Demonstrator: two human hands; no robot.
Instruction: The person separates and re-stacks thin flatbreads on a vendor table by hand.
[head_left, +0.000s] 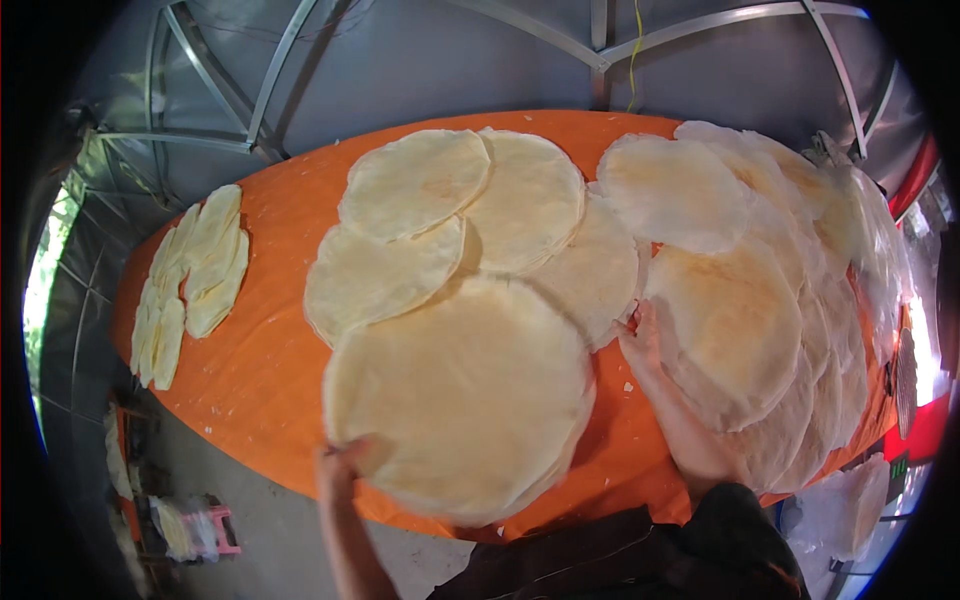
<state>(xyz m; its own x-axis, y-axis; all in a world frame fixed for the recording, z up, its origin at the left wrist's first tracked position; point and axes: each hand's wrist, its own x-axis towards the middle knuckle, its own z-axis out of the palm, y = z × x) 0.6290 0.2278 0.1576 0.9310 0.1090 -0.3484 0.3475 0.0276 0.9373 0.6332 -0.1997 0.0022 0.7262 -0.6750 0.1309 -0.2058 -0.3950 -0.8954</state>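
Observation:
In front of me a large, round, thin flatbread (465, 397) lies or hangs over the orange cloth (277, 390), the topmost of several layers. My left hand (349, 457) grips its lower left edge, fingers partly over the rim. My right hand (637, 334) is raised to the right of it, near the edge of a pale thin flatbread (592, 270); its fingertips are pinched, and whether they hold an edge cannot be told. Beyond the large one, a round flatbread (416, 184) overlaps others in small stacks.
Overlapping browned flatbreads (727, 330) cover the table's right side. Folded flatbreads (217, 262) lie at its far left. A grey wall with metal frame bars (600, 60) stands behind. A pink stool (223, 529) with bagged goods is at lower left, and a plastic bag (844, 510) at lower right.

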